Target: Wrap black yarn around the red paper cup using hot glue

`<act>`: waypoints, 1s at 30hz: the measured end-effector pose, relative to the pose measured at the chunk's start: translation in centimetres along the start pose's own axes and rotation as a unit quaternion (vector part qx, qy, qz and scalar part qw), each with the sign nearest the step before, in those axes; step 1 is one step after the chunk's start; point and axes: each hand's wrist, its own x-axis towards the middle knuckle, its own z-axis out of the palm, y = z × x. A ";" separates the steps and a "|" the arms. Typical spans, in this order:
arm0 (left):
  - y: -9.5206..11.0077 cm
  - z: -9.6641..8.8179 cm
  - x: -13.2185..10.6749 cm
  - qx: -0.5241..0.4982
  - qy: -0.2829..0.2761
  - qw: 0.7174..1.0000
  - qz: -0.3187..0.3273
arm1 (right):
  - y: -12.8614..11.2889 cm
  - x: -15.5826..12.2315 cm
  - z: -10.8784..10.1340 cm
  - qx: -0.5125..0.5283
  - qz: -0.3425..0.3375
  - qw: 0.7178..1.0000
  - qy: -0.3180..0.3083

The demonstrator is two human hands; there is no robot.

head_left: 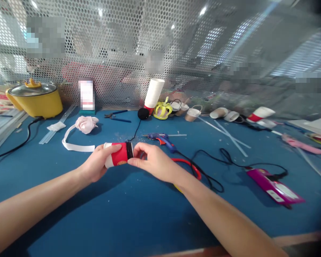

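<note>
A red and white paper cup [119,154] lies on its side in the air above the table, its mouth to the right. My left hand [97,160] is wrapped round its base end. Black yarn [130,150] forms a band round the cup just behind the rim. At the rim, my right hand [149,159] has its thumb and fingers closed on the cup's edge; the exact grip is partly hidden. A strand runs from the band back to a black yarn ball [143,114].
Behind the cup lie a blue glue gun [160,137], pliers [117,116] and a white ribbon roll [87,124]. A yellow pot [36,100] and a phone [87,94] stand at back left. Stacked cups [153,92] lean by a mesh screen. A purple power strip [275,185] lies right, with cables.
</note>
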 end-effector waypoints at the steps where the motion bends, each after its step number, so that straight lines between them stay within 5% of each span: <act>1: -0.2 -0.1 -0.1 0.012 -0.003 1.000 0.007 | 0.0 -0.2 0.3 0.003 0.006 1.000 0.005; 5: -0.2 -0.3 -0.3 0.074 -0.058 0.995 0.044 | 0.9 -0.9 0.9 0.026 -0.011 0.999 0.039; 11: 1.0 -0.6 0.2 -0.025 -0.122 0.990 -0.072 | 2.6 -2.0 1.5 -0.095 -0.182 0.971 0.121; 15: 0.8 -0.8 0.5 -0.034 -0.135 0.986 -0.096 | 2.8 -2.2 2.0 -0.181 -0.224 0.951 0.113; 19: 0.3 -0.8 0.4 0.019 -0.083 0.995 -0.059 | 2.7 -2.1 1.5 -0.129 -0.204 0.964 0.109; 24: -0.1 -0.5 0.0 0.109 -0.074 0.991 0.013 | 2.7 -2.0 0.8 -0.001 -0.067 0.984 0.167; 27: -0.5 -0.5 -0.3 0.167 -0.104 0.980 0.020 | 2.8 -1.8 1.0 0.055 -0.017 0.994 0.090; 30: -0.9 -0.5 -0.6 0.213 -0.130 0.968 0.022 | 2.8 -1.5 1.2 0.100 -0.044 0.994 0.022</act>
